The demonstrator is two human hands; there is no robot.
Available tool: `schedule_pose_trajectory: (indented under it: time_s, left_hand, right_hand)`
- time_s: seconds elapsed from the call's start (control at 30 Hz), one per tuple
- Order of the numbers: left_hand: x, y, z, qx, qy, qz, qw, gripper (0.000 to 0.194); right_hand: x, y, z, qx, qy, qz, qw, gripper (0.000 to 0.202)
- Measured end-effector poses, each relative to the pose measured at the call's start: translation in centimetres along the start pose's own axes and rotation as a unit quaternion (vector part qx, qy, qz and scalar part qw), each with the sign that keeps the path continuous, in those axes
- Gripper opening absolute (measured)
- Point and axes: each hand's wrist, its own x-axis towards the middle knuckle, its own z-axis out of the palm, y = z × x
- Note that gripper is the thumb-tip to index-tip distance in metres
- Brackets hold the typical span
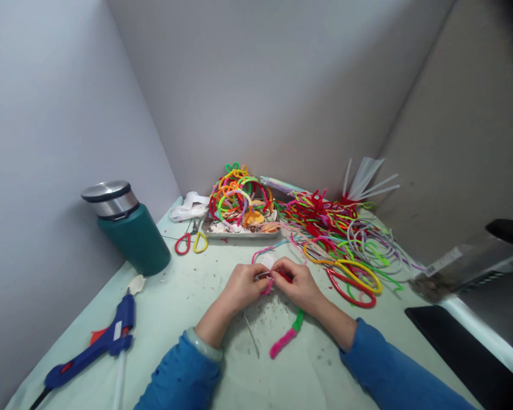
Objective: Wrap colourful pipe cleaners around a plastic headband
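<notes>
At the middle of the table, my left hand [247, 286] and my right hand [297, 283] meet with fingertips pinched. Between them is a pink fuzzy pipe cleaner [268, 286], gripped by the left fingers. Red fuzzy material [285, 276] shows under my right fingers, which are closed on it. A thicker green and pink fuzzy piece [284, 343] lies below my right hand; whether it joins the held part is hidden. A thin pale stick [252, 336] rests on the table below my left hand.
A metal tray [239, 234] holds pipe-cleaner loops. Tangled pipe cleaners [325, 219] and large red-yellow scissors [354, 279] lie right. Small scissors [192, 242], a green bottle [134, 233] and a blue glue gun [106, 340] are left. A clear container [461, 267] stands far right.
</notes>
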Motion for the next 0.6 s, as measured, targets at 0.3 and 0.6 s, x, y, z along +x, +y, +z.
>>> schedule_pose_trajectory:
  time_s: [0.3,0.6]
  left_hand:
    - [0.0,0.4,-0.7,-0.01,0.026,0.008,1.0,0.028]
    - [0.0,0.0,-2.8,-0.191,0.149,-0.049,0.969,0.038]
  right_hand:
    - [0.2,-0.5,-0.7,0.064,0.023,0.008,0.998,0.025]
    - [1.6,-1.7,-3.9,0.14,0.218,-0.002,0.966,0.034]
